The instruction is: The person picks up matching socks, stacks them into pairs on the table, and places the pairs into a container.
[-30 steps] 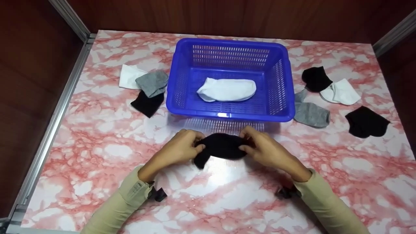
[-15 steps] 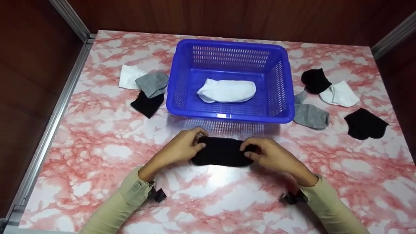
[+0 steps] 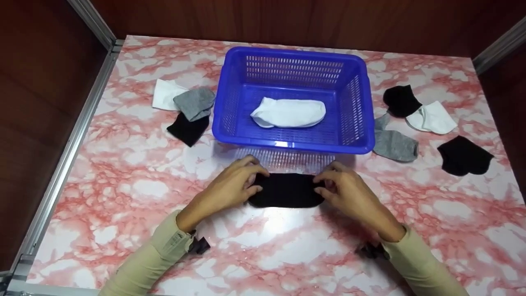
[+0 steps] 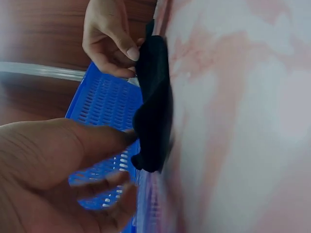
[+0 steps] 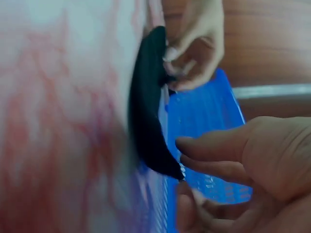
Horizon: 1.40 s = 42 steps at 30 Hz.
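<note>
A black sock (image 3: 287, 191) is spread lengthwise just in front of the blue basket (image 3: 251, 142). At its left end my left hand (image 3: 230, 186) holds it, thumb on the near side and fingers at the upper edge. My right hand (image 3: 354, 196) pinches the opposite end between thumb and fingers. From the left wrist view, the sock (image 4: 153, 104) looks folded and bent between both hands. Its near edge hangs close over the table in the right wrist view. The fingers cover both ends of the sock in the head view.
A white sock (image 3: 289, 113) lies inside the basket. Left of the basket are white (image 3: 165, 95), grey (image 3: 194, 102) and black (image 3: 188, 128) socks, overlapping. To its right lie a grey sock (image 3: 396, 146), a white sock (image 3: 433, 118) and two black socks (image 3: 465, 156).
The black sock has gone from a bent shape with one end hanging down to a straight, flat spread. My right hand has shifted slightly right and regripped its end.
</note>
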Motion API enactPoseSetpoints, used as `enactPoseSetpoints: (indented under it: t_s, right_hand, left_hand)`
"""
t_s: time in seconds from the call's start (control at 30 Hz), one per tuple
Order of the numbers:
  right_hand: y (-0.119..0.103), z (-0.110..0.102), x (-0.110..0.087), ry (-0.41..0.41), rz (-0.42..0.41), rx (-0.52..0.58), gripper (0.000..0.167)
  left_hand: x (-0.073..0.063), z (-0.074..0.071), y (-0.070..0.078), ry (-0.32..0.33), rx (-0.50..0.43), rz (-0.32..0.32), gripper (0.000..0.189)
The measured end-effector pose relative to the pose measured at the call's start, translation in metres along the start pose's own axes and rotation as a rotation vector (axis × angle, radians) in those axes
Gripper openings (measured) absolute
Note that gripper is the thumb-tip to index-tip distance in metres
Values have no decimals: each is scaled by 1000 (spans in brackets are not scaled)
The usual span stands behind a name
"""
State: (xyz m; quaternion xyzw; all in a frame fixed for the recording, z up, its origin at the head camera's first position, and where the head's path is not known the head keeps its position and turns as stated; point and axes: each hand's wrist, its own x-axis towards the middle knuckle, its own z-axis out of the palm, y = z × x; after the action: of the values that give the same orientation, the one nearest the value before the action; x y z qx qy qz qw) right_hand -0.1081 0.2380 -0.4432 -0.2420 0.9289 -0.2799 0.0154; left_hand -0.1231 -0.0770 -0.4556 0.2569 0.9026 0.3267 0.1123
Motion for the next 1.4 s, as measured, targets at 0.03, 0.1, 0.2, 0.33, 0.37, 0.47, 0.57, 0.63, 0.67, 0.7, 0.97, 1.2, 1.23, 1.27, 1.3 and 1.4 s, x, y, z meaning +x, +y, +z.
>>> enactPoseSetpoints:
  t_s: [0.03,0.1,0.2,0.33,0.37,0.47,0.57,0.63,0.67,0.7,0.97,1.2,1.23,1.27,1.3,1.4]
  right_hand:
    - [-1,2,-1,23,-34,-21,16]
    - [-2,7,-3,68,-111,-71,13]
    - [-2,11,-5,95,-173,-123,14]
    - [2,13,-6,46,-148,-173,20]
    - [3,13,-7,25,-133,-180,23]
    - [6,10,-7,-19,-101,-192,30]
    - [9,6,-7,-35,-87,-196,32]
    - [11,3,-7,-40,-82,-203,33]
    - [12,2,-7,-44,-78,-206,34]
    - [12,1,-7,-48,-76,-209,35]
    - [15,-1,-9,-86,-41,-215,40]
    - [11,-6,-10,-58,-92,-186,34]
    - [10,-8,-10,-49,-103,-175,32]
    - [10,-9,-10,-40,-111,-164,30]
    - [9,-11,-10,-31,-120,-153,29]
    - [8,-15,-11,8,-149,-124,23]
  left_hand:
    - [0,1,0,-14,6,35,33]
    - [1,2,0,-48,18,78,30]
    - [2,2,-1,-88,55,106,32]
    - [2,3,-2,-101,138,118,40]
    - [2,3,-3,-101,154,120,42]
    - [2,3,-4,-99,178,119,46]
    - [3,2,-5,-105,168,109,50]
    - [4,1,-5,-111,161,104,52]
    - [4,1,-5,-112,156,103,54]
    - [4,1,-5,-113,153,104,55]
    - [2,0,-4,-114,139,137,55]
    - [1,-7,4,-103,123,123,48]
    - [0,-9,5,-96,119,128,46]
    - [0,-10,7,-89,116,137,44]
    - [0,-12,8,-81,111,149,42]
    - [1,-18,13,-53,102,185,37]
